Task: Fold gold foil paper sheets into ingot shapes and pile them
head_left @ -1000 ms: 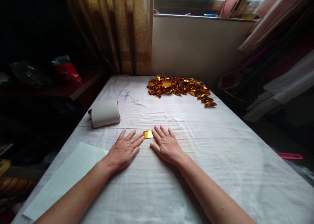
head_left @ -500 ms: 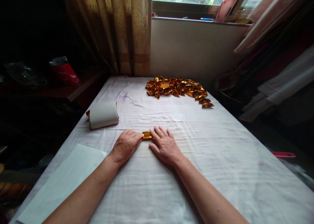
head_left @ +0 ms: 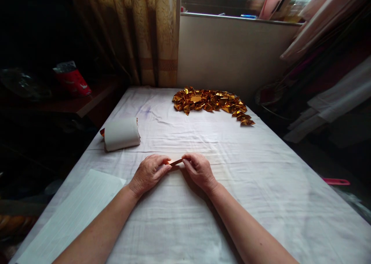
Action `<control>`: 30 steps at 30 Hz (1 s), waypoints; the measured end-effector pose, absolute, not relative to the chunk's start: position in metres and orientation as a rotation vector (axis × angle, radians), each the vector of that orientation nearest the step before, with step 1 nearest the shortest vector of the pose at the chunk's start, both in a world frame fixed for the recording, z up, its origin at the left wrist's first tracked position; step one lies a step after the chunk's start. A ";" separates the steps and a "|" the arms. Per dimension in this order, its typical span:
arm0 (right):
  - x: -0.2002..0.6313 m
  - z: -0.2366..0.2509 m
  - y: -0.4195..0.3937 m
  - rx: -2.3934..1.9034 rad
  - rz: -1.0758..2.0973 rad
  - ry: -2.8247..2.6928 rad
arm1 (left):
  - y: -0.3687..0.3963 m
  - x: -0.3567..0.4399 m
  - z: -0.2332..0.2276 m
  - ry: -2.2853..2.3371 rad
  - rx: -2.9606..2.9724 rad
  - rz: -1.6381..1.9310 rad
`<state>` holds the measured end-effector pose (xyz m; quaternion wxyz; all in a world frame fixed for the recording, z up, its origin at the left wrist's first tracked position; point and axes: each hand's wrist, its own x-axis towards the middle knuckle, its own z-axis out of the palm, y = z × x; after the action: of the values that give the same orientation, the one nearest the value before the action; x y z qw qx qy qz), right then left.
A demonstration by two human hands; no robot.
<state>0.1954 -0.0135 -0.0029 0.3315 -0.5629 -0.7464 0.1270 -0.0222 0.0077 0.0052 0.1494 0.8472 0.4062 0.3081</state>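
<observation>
A small folded piece of gold foil paper [head_left: 176, 162] is pinched between both hands just above the white cloth. My left hand [head_left: 149, 173] grips its left end with curled fingers. Its right end is held by the fingertips of my right hand [head_left: 199, 170]. Only a thin orange-gold edge of the paper shows between the fingers. A heap of several folded gold foil pieces [head_left: 211, 103] lies at the far end of the table [head_left: 261, 187].
A curled roll of white-backed foil sheets [head_left: 121, 134] lies left of the hands. A white lined sheet [head_left: 72, 214] rests at the near left edge. A curtain, a wall and a windowsill stand beyond the table; a red packet [head_left: 72, 80] sits on a dark shelf at left.
Both hands were flat on the cloth beside the gold paper. The fingers have since curled in and lifted the paper, which now shows edge-on between them.
</observation>
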 end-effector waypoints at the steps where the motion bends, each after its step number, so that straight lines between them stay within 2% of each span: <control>1: 0.195 -0.004 -0.014 -1.491 0.379 -1.901 | 0.007 -0.021 0.005 1.172 2.405 0.880; 4: 0.193 -0.006 -0.014 -1.512 0.434 -1.838 | 0.005 -0.019 0.004 1.226 2.365 0.861; 12: 0.190 -0.005 -0.012 -1.672 0.244 -1.927 | 0.002 -0.013 0.002 1.458 2.573 0.851; 20: 0.190 -0.002 -0.014 -1.744 0.214 -1.907 | -0.011 -0.003 0.007 1.274 2.760 0.691; 30: 0.198 -0.003 -0.007 -1.673 0.294 -1.931 | -0.016 -0.001 0.006 1.178 2.831 0.785</control>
<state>0.1978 -0.0066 -0.0030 0.2810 -0.6244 -0.7205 0.1099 -0.0013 -0.0163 0.0057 -0.0118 0.8944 0.3720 0.2481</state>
